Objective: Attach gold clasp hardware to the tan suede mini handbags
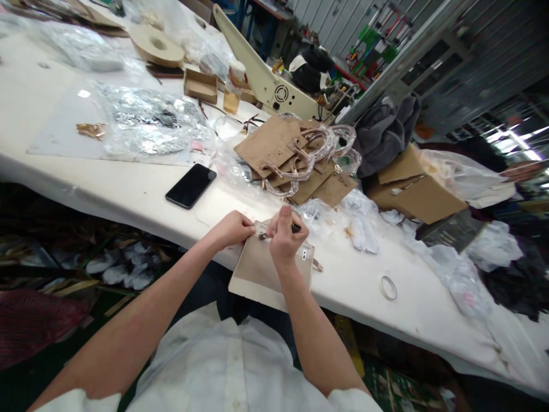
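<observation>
A flat beige panel [257, 269], perhaps a bag piece, lies at the table's front edge and overhangs it toward me. My left hand [235, 230] pinches at its upper left corner, fingertips together. In a closed fist, my right hand [286, 236] grips a small tool with a dark handle [295, 228]. Its metal end points left, low over the panel's top edge near my left fingertips; its exact kind is hidden by the fist. A small white label [305, 254] shows on the panel's right side, and a tan strap end [317, 265] sticks out beside it.
Beyond my hands lies a pile of brown bag panels [268, 146] with plastic-wrapped handles. A black phone [191, 186] is to the left, a tape ring [388, 288] to the right. Farther back are a drink bottle [233, 88], a tape roll [156, 44] and an open carton [416, 191].
</observation>
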{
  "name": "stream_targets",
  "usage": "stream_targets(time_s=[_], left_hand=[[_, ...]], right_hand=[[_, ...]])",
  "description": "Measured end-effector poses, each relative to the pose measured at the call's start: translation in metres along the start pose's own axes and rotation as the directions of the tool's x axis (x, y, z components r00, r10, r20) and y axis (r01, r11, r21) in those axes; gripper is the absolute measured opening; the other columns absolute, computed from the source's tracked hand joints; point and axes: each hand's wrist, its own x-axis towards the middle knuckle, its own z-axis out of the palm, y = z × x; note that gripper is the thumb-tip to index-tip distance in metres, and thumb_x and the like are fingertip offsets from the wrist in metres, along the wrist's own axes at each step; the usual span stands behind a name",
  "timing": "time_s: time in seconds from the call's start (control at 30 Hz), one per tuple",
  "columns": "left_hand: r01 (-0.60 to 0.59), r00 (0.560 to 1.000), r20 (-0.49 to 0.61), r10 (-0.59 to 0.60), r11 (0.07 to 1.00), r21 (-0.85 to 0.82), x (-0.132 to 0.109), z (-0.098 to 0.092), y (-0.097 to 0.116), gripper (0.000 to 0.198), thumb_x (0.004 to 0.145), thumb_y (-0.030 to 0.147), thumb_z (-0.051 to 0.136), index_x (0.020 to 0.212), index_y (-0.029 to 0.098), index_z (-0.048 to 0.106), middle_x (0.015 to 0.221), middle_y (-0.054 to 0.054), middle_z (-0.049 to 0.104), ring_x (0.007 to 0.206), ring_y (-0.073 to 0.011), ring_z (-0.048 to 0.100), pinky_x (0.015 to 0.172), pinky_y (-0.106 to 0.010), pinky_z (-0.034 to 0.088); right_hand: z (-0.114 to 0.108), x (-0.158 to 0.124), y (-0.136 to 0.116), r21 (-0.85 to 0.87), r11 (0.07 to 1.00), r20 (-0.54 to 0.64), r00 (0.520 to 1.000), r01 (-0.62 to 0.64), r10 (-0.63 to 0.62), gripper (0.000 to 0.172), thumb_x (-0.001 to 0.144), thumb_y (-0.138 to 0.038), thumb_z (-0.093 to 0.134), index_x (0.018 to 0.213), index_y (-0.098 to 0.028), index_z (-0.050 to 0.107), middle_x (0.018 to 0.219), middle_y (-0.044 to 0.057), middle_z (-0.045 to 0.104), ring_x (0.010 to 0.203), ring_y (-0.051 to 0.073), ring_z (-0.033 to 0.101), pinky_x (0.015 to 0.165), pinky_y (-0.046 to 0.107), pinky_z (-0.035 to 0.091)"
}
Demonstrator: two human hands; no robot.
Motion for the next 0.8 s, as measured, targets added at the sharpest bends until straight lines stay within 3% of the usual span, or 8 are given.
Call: stream_targets(time_s=[0.1, 0.23, 0.33, 0.47, 0.63, 0.8], left_hand=[[0.037, 0.999, 0.003, -0.037, 0.999, 0.016, 0.004, 0.001, 0.007, 0.026, 0.07, 0.034, 0.064, 0.049, 0.02, 0.055, 0.052, -0.002, 0.045, 0.055, -0.0174, 0.044, 0.054, -0.031, 0.031], [0.014, 0.999, -0.051, -0.003, 0.98, 0.199, 0.005, 0.003, 0.012, 0.025, 0.071, 0.029, 0.062, 0.048, 0.02, 0.057, 0.05, -0.004, 0.05, 0.054, -0.0191, 0.048, 0.055, -0.034, 0.03], [0.005, 0.996, -0.084, 0.018, 0.964, 0.267, 0.003, 0.004, 0.012, 0.027, 0.074, 0.027, 0.063, 0.048, 0.019, 0.058, 0.05, -0.004, 0.053, 0.054, -0.0192, 0.049, 0.056, -0.035, 0.03], [0.038, 0.996, -0.086, -0.017, 0.967, 0.251, 0.002, 0.004, 0.013, 0.026, 0.075, 0.024, 0.064, 0.049, 0.019, 0.059, 0.05, -0.004, 0.055, 0.056, -0.0197, 0.052, 0.057, -0.034, 0.031], [0.003, 0.995, -0.102, 0.023, 0.97, 0.245, 0.003, 0.005, 0.01, 0.027, 0.076, 0.022, 0.063, 0.049, 0.018, 0.058, 0.049, -0.003, 0.053, 0.054, -0.0176, 0.05, 0.056, -0.033, 0.028], [0.044, 0.997, -0.077, -0.031, 0.983, 0.176, 0.005, 0.005, 0.006, 0.028, 0.075, 0.021, 0.062, 0.048, 0.018, 0.055, 0.048, -0.002, 0.051, 0.051, -0.016, 0.046, 0.053, -0.032, 0.027]], right_hand=[[-0.004, 0.006, -0.003, 0.072, 0.996, 0.009, 0.998, -0.055, 0.055, 0.067, 0.099, -0.067, 0.071, 0.057, -0.024, 0.043, 0.049, -0.005, 0.04, 0.04, 0.01, 0.04, 0.041, 0.028, 0.033], [-0.01, 0.042, -0.007, 0.209, 0.955, -0.052, 0.973, -0.21, 0.226, 0.071, 0.095, -0.071, 0.073, 0.057, -0.025, 0.033, 0.046, -0.009, 0.03, 0.036, 0.008, 0.028, 0.034, 0.026, 0.024], [-0.007, 0.069, 0.0, 0.217, 0.912, -0.095, 0.922, -0.348, 0.374, 0.074, 0.089, -0.076, 0.076, 0.058, -0.026, 0.03, 0.045, -0.01, 0.028, 0.036, 0.007, 0.025, 0.031, 0.024, 0.019], [0.002, 0.084, 0.014, 0.213, 0.836, -0.04, 0.85, -0.506, 0.525, 0.074, 0.087, -0.074, 0.079, 0.059, -0.026, 0.031, 0.044, -0.011, 0.029, 0.035, 0.006, 0.024, 0.031, 0.022, 0.016], [0.011, 0.082, 0.017, 0.144, 0.85, -0.022, 0.857, -0.507, 0.515, 0.072, 0.089, -0.071, 0.079, 0.059, -0.026, 0.031, 0.045, -0.011, 0.029, 0.035, 0.006, 0.025, 0.032, 0.023, 0.016], [0.014, 0.056, 0.013, -0.074, 0.937, -0.022, 0.94, -0.342, 0.341, 0.069, 0.095, -0.075, 0.068, 0.061, -0.027, 0.031, 0.048, -0.008, 0.032, 0.038, 0.009, 0.031, 0.035, 0.026, 0.024]])
